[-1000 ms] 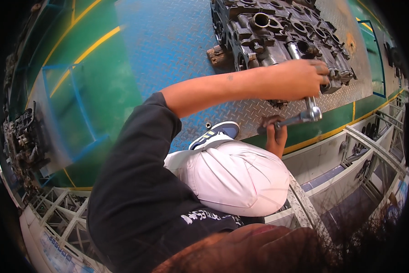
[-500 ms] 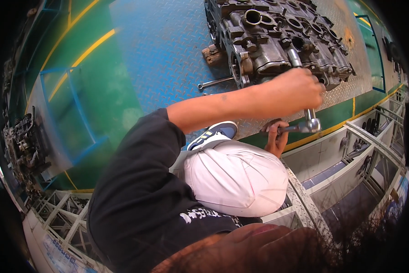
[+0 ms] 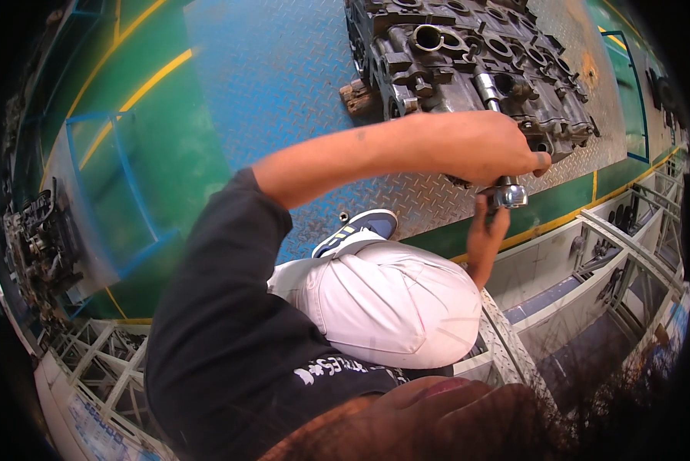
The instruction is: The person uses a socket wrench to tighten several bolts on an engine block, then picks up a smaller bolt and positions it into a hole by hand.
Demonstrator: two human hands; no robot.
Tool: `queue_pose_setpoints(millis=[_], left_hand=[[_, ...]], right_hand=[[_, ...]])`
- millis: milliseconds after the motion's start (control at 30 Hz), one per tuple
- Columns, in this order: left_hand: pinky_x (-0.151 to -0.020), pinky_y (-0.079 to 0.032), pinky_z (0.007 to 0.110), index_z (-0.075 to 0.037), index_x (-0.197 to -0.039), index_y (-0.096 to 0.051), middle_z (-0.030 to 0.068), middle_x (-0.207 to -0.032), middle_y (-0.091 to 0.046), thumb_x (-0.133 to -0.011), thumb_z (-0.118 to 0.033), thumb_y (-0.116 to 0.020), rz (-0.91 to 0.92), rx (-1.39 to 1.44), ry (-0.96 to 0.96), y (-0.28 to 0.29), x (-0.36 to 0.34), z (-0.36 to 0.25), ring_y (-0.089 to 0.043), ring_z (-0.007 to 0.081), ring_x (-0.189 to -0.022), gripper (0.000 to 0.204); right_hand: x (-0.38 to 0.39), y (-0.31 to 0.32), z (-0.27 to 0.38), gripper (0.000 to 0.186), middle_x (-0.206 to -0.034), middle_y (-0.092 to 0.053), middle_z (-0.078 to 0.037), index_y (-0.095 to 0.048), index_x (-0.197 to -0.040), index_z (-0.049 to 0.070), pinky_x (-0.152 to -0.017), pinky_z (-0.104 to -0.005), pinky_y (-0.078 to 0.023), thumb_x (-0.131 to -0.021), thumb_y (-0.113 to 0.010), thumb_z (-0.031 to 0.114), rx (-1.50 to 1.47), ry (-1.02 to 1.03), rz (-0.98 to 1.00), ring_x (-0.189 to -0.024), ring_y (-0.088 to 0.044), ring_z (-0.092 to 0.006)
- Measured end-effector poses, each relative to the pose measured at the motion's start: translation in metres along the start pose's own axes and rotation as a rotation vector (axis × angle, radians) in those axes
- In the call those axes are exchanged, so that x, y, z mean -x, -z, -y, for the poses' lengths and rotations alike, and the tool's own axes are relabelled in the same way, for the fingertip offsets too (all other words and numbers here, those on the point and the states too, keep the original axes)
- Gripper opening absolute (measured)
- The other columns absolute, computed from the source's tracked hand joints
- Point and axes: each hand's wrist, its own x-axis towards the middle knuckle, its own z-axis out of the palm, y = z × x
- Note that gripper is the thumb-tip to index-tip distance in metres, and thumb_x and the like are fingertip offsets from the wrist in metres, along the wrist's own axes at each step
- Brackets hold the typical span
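Note:
My left hand (image 3: 502, 146) is closed around the extension bar of a socket wrench, its forearm crossing in front of the engine block (image 3: 452, 96). Beyond the fist, the silver socket (image 3: 486, 86) meets the block's near side among bolts and round ports. On the near side of the fist shows the shiny ratchet head (image 3: 511, 197). My right hand (image 3: 489, 230) is closed at the ratchet wrench, just beside that head; the handle is mostly hidden behind my left arm and the fingers.
The block rests on a wooden piece (image 3: 358, 98) over a blue-and-grey checker plate (image 3: 283, 115). A small metal part (image 3: 343, 217) lies near my shoe (image 3: 364, 229). Grey metal frames (image 3: 621, 246) stand at the right, and another engine part (image 3: 41, 238) at far left.
My right hand has moved up and right, swinging the ratchet handle away from me. My left fist has shifted slightly nearer and left on the bar. The spanner on the plate is now covered.

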Motion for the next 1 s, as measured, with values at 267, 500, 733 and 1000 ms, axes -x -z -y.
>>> queue_pose_setpoints(millis=[267, 500, 733, 1000], left_hand=[[-0.074, -0.054, 0.056, -0.002, -0.133, -0.054, 0.0232, -0.078, -0.067, -0.08, 0.006, -0.067, 0.156, 0.081, 0.044, 0.007, -0.021, -0.002, -0.071, 0.0463, -0.087, 0.055], [-0.081, -0.051, 0.053, -0.009, -0.133, -0.049, 0.0196, -0.09, -0.069, -0.09, -0.005, -0.069, 0.163, 0.049, 0.16, 0.017, -0.004, -0.007, -0.066, 0.0416, -0.099, 0.048], [-0.082, -0.052, 0.053, -0.009, -0.135, -0.049, 0.0176, -0.096, -0.072, -0.083, 0.005, -0.067, 0.268, -0.041, 0.126, 0.009, -0.024, -0.011, -0.067, 0.0417, -0.099, 0.056], [-0.079, -0.053, 0.054, -0.009, -0.135, -0.048, 0.0187, -0.092, -0.07, -0.086, 0.002, -0.067, 0.258, -0.078, 0.111, 0.009, -0.023, -0.01, -0.069, 0.0419, -0.098, 0.054]], right_hand=[[-0.042, 0.016, 0.027, 0.027, -0.123, -0.064, -0.021, -0.068, -0.123, -0.001, -0.099, -0.0443, -0.047, -0.096, -0.067, 0.004, 0.311, 0.304, -0.693, -0.116, -0.059, -0.0353], [0.02, -0.03, 0.03, 0.026, -0.101, -0.073, -0.02, -0.072, -0.112, 0.0, -0.077, -0.0421, -0.054, -0.088, -0.079, 0.008, -0.173, 0.091, 0.308, -0.084, -0.069, -0.0311], [-0.056, 0.075, 0.042, 0.044, -0.126, -0.069, -0.015, -0.071, -0.121, 0.007, -0.111, -0.048, -0.044, -0.079, -0.077, -0.002, 0.518, 0.39, -0.577, -0.136, -0.056, -0.0373], [0.013, -0.008, 0.024, 0.039, -0.1, -0.071, -0.022, -0.069, -0.12, 0.002, -0.089, -0.0463, -0.054, -0.09, -0.082, 0.022, 0.005, -0.204, 0.271, -0.095, -0.07, -0.0388]])
